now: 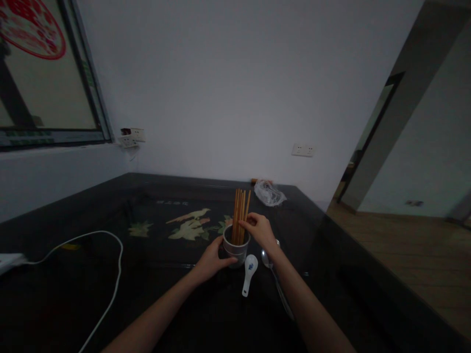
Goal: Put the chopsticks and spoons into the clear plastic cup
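Note:
A grey cylindrical cup (236, 251) stands upright on the dark table, with several wooden chopsticks (238, 215) rising out of it. My left hand (212, 260) grips the cup's left side, thumb across its front. Above the rim, the thumb and fingers of my right hand (259, 228) pinch at the chopsticks; how many they hold I cannot tell. Just in front of the cup lies a white ceramic spoon (249, 272) with a blue mark. Metal spoons (268, 262) lie to its right, partly covered by my right forearm.
The glossy black table (154, 304) carries a printed bird-and-leaf picture (189, 228). At its back edge rests a crumpled clear plastic bag (269, 192). A white cable (119, 264) curves across the left side from a white power strip (10, 262). Behind stands a wall with sockets (303, 150).

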`<act>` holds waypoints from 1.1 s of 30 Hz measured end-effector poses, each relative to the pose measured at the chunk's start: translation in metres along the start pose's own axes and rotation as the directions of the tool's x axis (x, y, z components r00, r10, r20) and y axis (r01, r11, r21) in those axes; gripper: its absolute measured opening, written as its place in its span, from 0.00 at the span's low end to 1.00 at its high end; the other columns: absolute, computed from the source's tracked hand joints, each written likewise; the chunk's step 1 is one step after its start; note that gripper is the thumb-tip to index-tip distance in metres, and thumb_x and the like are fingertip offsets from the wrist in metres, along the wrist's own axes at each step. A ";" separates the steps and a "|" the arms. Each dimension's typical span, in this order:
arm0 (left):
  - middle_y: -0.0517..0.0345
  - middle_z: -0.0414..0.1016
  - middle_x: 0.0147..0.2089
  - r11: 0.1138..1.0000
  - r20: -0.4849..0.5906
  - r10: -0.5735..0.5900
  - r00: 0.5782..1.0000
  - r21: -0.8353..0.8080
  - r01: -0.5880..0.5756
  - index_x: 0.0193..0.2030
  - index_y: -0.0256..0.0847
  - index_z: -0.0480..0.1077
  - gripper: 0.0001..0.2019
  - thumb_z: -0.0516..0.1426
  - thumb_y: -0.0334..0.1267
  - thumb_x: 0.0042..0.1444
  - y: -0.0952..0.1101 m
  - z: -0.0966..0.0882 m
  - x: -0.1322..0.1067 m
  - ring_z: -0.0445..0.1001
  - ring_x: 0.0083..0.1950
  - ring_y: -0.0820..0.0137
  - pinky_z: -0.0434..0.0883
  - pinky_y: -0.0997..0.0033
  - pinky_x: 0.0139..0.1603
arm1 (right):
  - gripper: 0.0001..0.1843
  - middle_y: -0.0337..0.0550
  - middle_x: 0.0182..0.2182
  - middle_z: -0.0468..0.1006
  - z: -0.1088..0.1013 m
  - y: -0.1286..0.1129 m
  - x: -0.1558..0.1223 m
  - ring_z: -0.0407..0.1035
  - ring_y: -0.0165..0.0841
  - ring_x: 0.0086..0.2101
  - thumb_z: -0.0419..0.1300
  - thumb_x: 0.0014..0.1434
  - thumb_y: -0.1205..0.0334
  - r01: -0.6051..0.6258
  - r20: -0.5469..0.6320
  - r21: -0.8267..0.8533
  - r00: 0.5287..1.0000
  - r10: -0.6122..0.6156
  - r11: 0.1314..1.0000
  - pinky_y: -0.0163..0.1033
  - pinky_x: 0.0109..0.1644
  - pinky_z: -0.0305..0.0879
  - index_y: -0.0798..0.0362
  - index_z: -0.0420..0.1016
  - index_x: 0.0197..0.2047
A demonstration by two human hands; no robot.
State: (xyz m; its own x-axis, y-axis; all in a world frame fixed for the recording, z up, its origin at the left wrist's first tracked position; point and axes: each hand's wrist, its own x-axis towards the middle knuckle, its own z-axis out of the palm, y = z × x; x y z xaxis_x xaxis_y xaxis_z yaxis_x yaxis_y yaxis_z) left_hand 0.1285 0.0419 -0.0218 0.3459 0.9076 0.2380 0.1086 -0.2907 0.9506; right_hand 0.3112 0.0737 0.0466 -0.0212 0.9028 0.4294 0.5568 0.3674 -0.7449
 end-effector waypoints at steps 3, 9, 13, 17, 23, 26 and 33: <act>0.43 0.69 0.57 1.000 0.006 -0.003 1.000 -0.008 0.003 0.55 0.37 0.63 0.32 0.66 0.34 0.42 0.001 0.000 0.000 0.67 0.59 0.56 0.61 0.53 0.62 | 0.13 0.42 0.24 0.76 -0.002 -0.001 -0.003 0.68 0.31 0.25 0.61 0.49 0.53 -0.018 -0.035 0.060 0.999 0.020 0.998 0.33 0.29 0.60 0.56 0.75 0.28; 0.42 0.68 0.58 0.999 -0.015 -0.021 1.000 0.028 0.021 0.55 0.36 0.63 0.32 0.66 0.34 0.41 0.002 0.001 -0.001 0.67 0.59 0.56 0.61 0.53 0.62 | 0.10 0.45 0.27 0.79 0.000 0.002 -0.006 0.71 0.33 0.28 0.59 0.51 0.58 -0.036 -0.062 0.059 0.997 0.040 0.998 0.35 0.33 0.64 0.55 0.76 0.29; 0.42 0.68 0.58 1.000 -0.003 -0.004 1.000 0.015 0.004 0.55 0.37 0.62 0.32 0.66 0.35 0.42 0.002 0.001 -0.001 0.67 0.59 0.56 0.61 0.53 0.62 | 0.09 0.45 0.27 0.79 0.003 0.003 -0.007 0.71 0.33 0.29 0.60 0.51 0.59 -0.032 -0.064 0.043 0.997 0.035 0.999 0.35 0.34 0.64 0.56 0.76 0.30; 0.42 0.68 0.58 0.999 0.003 -0.009 1.000 0.031 0.009 0.55 0.36 0.62 0.32 0.66 0.36 0.42 0.001 0.000 -0.001 0.67 0.59 0.56 0.61 0.54 0.62 | 0.09 0.44 0.28 0.79 0.005 0.003 -0.007 0.72 0.33 0.30 0.60 0.52 0.60 -0.033 -0.057 0.057 0.998 0.037 0.998 0.35 0.35 0.64 0.56 0.77 0.31; 0.43 0.69 0.57 1.000 0.014 -0.004 1.000 0.030 0.003 0.55 0.37 0.63 0.31 0.66 0.35 0.42 0.004 -0.001 0.000 0.67 0.59 0.57 0.61 0.53 0.62 | 0.09 0.45 0.30 0.79 0.006 0.004 -0.010 0.71 0.33 0.31 0.59 0.55 0.60 -0.022 -0.029 -0.024 0.999 0.021 0.999 0.35 0.35 0.63 0.55 0.78 0.33; 0.44 0.69 0.57 1.000 0.029 -0.003 1.000 0.023 0.002 0.55 0.38 0.63 0.31 0.66 0.35 0.43 0.003 -0.001 0.000 0.68 0.59 0.57 0.61 0.54 0.62 | 0.09 0.44 0.30 0.79 0.005 0.003 -0.011 0.71 0.33 0.30 0.60 0.55 0.59 -0.016 -0.031 -0.085 0.999 0.013 0.996 0.35 0.35 0.62 0.54 0.78 0.35; 0.45 0.69 0.57 0.999 0.003 0.002 1.000 0.032 -0.002 0.55 0.38 0.64 0.31 0.66 0.35 0.41 0.004 0.000 0.000 0.68 0.59 0.57 0.61 0.52 0.62 | 0.09 0.43 0.28 0.78 0.002 0.003 -0.015 0.69 0.32 0.29 0.59 0.55 0.58 -0.024 -0.049 -0.163 0.999 0.016 0.986 0.34 0.33 0.59 0.54 0.77 0.30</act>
State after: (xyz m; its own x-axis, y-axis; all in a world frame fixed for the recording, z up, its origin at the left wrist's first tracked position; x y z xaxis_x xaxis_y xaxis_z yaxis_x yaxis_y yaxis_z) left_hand 0.1287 0.0410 -0.0182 0.3485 0.9062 0.2393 0.1379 -0.3022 0.9432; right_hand 0.3118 0.0619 0.0374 0.0283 0.8965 0.4422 0.6852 0.3047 -0.6616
